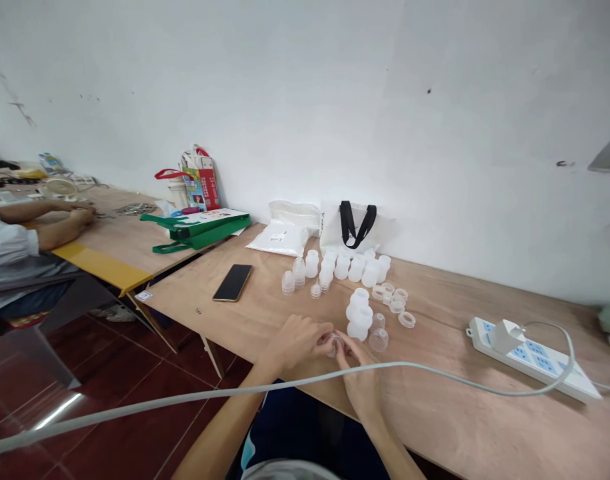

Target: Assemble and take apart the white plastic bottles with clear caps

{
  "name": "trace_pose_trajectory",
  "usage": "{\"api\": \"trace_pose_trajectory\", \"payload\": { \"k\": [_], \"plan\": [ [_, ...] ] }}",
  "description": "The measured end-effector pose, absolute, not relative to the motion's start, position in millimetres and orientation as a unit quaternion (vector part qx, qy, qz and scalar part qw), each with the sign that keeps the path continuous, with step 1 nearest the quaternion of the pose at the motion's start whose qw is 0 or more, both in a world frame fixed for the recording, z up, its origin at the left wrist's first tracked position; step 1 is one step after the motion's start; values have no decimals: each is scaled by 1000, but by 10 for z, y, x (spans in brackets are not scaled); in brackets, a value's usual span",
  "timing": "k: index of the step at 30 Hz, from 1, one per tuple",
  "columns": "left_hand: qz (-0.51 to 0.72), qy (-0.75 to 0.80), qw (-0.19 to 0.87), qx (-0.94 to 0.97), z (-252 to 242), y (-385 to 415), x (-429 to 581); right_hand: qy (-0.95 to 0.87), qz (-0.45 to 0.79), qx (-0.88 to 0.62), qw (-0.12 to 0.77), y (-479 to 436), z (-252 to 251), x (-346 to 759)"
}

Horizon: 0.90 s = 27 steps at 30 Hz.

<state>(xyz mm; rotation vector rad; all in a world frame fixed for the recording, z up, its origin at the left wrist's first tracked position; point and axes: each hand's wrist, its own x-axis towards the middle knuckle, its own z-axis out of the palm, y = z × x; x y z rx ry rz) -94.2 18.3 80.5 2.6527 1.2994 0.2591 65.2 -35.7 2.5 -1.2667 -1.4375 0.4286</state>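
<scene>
My left hand (301, 339) and my right hand (353, 357) meet near the table's front edge, fingers closed around a small clear piece (335, 343), mostly hidden by the fingers. Just beyond them stand white translucent bottles (359, 315), with clear domed caps (379, 339) to their right. Several white rings (407, 320) lie farther right. A row of more white bottles (342, 267) stands toward the wall, and clear nipple-shaped pieces (288, 283) are at its left end.
A black phone (233, 283) lies left on the wooden table (185, 303). White packages (285, 233) and a bag with black handles (332, 230) rest by the wall. A power strip (532, 357) is right; its cable crosses before my hands. Another person's hands (79, 217) are far left.
</scene>
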Motion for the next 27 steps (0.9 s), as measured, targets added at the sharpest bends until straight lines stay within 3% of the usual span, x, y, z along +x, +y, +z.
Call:
{"api": "trace_pose_trajectory", "payload": {
  "k": [18,27],
  "plan": [
    [77,410,73,906,781,121,-901,-622,145,-535,553,-358,13,647],
    [119,444,108,881,821,113,-935,-575,242,-525,578,-337,85,640]
  ]
}}
